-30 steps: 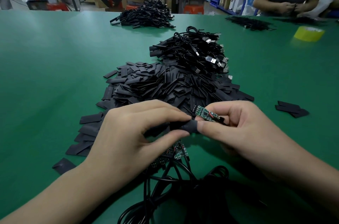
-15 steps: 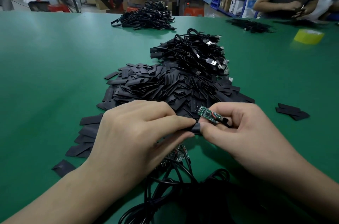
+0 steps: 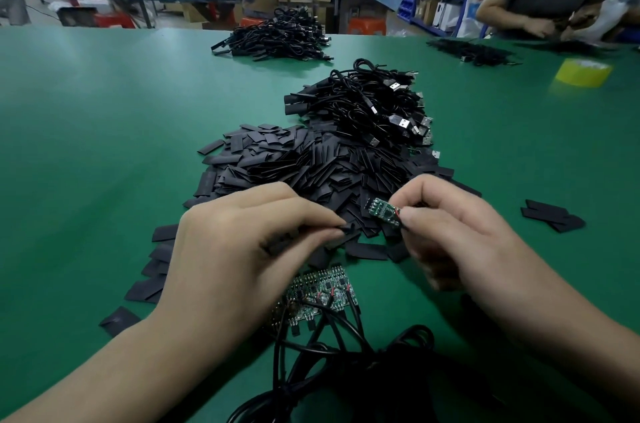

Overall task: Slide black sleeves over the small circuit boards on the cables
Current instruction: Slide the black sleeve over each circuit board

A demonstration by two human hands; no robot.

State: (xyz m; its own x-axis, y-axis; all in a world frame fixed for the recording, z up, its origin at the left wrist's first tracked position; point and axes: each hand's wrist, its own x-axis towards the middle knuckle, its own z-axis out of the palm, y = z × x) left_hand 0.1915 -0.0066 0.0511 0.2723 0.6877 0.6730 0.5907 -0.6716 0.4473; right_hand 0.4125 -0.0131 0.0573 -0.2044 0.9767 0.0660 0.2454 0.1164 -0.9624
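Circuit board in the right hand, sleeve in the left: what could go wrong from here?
1. The left hand seems to pinch the sleeve flat, so its mouth may be closed and the circuit board could snag on it.
2. The right hand holds the board by its wired end; pushing might strain the red wire.
3. The sleeve pile right behind could hide misalignment.

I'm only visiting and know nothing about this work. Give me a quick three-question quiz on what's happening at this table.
1. True or false: the sleeve pinched by the left hand already covers the board.
2. Which hand holds the board? A. left hand B. right hand
3. Fill in: the tape roll at the far right is ____ in colour.
Key: 1 false; 2 B; 3 yellow.
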